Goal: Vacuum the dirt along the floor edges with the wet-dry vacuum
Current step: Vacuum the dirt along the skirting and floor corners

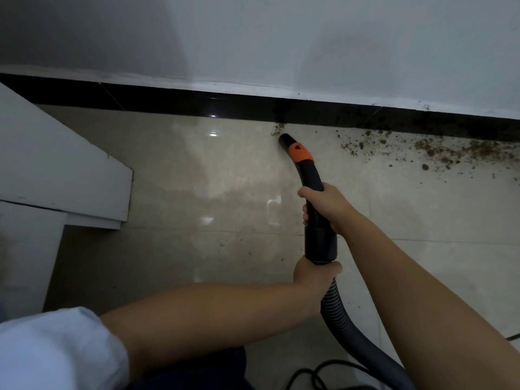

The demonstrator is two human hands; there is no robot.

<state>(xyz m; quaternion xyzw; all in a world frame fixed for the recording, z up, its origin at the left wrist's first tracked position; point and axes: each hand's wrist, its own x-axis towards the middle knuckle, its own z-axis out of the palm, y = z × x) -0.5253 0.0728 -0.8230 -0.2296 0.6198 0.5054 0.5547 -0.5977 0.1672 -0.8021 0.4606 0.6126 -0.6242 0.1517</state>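
A black vacuum nozzle with an orange collar points at a small clump of brown dirt by the black baseboard. My right hand grips the curved black handle tube. Lower down, my left hand grips the tube's end where the ribbed grey hose joins it. A wide band of brown dirt lies scattered along the floor edge to the right of the nozzle. The vacuum's body is out of view.
Beige glossy floor tiles run up to the baseboard under a pale wall. White boards jut in from the left. A black cable lies coiled on the floor at the bottom.
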